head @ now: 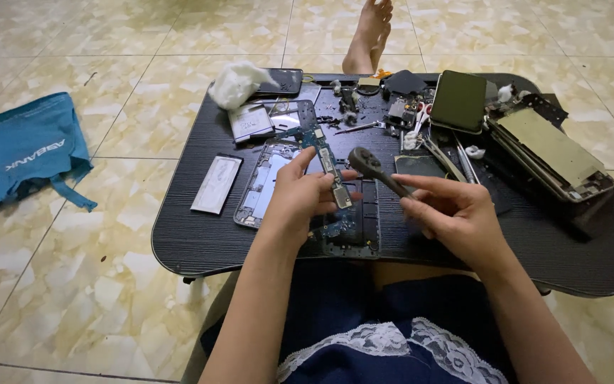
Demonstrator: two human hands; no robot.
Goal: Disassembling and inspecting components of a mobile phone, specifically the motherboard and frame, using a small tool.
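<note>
A long blue circuit board sits at the centre of the frame, pinched in the left hand above the black worktop. The right hand, just right of it, grips a dark brush whose head touches the board. An opened phone frame lies beneath. Stacked phones fill the upper right; a blue cloth lies on the floor at left.

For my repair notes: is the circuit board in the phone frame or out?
Out: the left hand holds the circuit board above the phone frame.
</note>
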